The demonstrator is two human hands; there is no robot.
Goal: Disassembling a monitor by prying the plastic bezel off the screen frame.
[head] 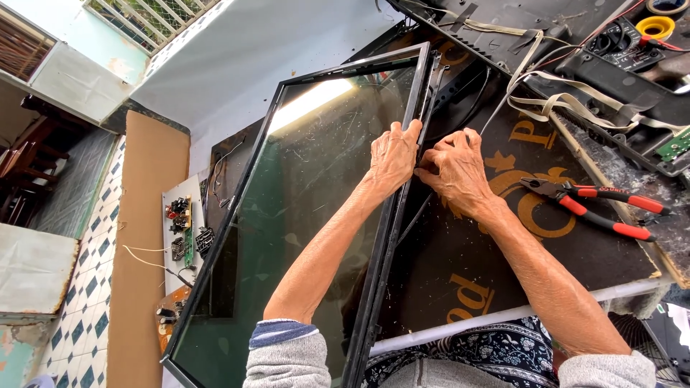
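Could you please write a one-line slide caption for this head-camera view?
Both hands, left and right, work the edge of a black-framed screen panel; red-handled pliers lie nearby.

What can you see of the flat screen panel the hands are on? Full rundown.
The screen panel is a large flat rectangle with dark, glossy glass that looks greenish and reflects a bright light strip near its top. A thin black frame runs around it. The surface shows scratches and smudges. It stands tilted on its long edge against the dark worktop, with its far side over the floor. The left hand lies on the glass at the right frame edge; the right hand pinches that same edge from the outside.
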